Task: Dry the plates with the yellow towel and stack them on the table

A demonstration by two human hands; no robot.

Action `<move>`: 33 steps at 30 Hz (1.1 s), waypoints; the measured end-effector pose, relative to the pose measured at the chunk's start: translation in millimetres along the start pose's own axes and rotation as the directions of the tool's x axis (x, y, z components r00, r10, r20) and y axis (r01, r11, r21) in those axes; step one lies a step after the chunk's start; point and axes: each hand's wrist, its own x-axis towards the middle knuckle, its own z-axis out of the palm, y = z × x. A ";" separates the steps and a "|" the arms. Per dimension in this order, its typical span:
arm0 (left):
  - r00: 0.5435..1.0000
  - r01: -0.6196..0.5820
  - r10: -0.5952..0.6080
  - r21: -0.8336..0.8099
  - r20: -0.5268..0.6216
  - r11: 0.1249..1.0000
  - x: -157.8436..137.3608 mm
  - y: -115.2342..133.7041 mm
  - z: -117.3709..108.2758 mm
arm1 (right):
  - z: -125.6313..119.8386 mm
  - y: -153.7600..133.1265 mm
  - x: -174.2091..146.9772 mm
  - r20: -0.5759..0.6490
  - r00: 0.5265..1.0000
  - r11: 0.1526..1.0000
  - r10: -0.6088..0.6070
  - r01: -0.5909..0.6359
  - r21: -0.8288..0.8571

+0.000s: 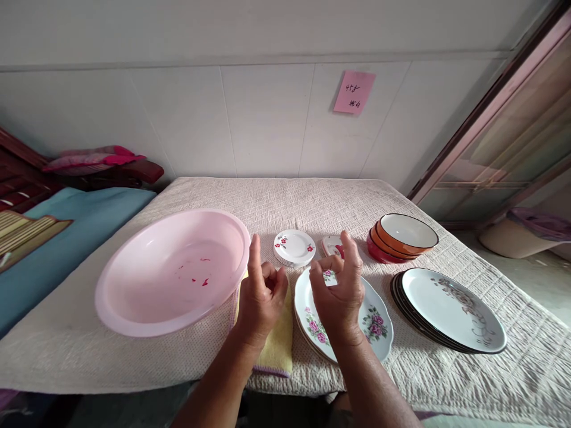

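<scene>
My left hand (263, 297) is raised over a folded yellow cloth (276, 345), its index finger pointing up, the other fingers partly bent and nothing in it. Just left of it stands a large pink basin (151, 249) with small red marks on its bottom. My right hand (341, 291) hangs above a stack of white plates (379, 315) with pink flowers. Its index finger points up and the thumb stands apart; it is empty too. Behind the hands sit a stack of small white saucers (294, 245) and another small dish (331, 244), partly hidden by my right fingers.
Stacked orange and red bowls (405, 235) stand at the right, behind a stack of oval plates (455, 309). A quilted cloth (276, 202) covers the table. Against the wall is a pink note (354, 92). A bin (517, 232) stands on the floor at right.
</scene>
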 end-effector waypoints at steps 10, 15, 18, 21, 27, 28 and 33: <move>1.000 -0.016 0.016 0.013 -0.014 1.000 2.1 2.3 -1.0 | -0.3 0.1 0.1 -0.003 1.000 1.000 0.001 -0.001 0.003; 1.000 0.006 -0.006 0.001 -0.003 1.000 0.8 1.0 -0.9 | -0.6 -0.1 0.1 -0.006 1.000 1.000 0.001 -0.001 0.009; 1.000 0.006 -0.006 0.000 -0.004 1.000 0.4 0.0 -0.9 | -0.5 0.3 0.2 -0.010 1.000 1.000 -0.008 0.008 0.011; 1.000 -0.001 0.001 0.007 0.002 1.000 0.8 0.0 -1.2 | -0.3 0.6 0.3 -0.010 1.000 1.000 -0.010 0.010 0.017; 1.000 0.000 0.000 0.016 -0.001 1.000 1.6 0.2 -1.6 | 0.3 0.2 -0.1 0.008 1.000 1.000 -0.005 0.005 0.004; 1.000 0.002 -0.002 0.014 -0.001 1.000 1.6 0.0 -1.6 | 0.6 0.2 -0.3 0.006 1.000 1.000 -0.008 0.008 0.009; 1.000 -0.015 0.014 -0.008 -0.009 1.000 1.1 -1.0 -1.4 | 1.6 2.2 -1.7 0.011 1.000 1.000 -0.011 0.011 0.013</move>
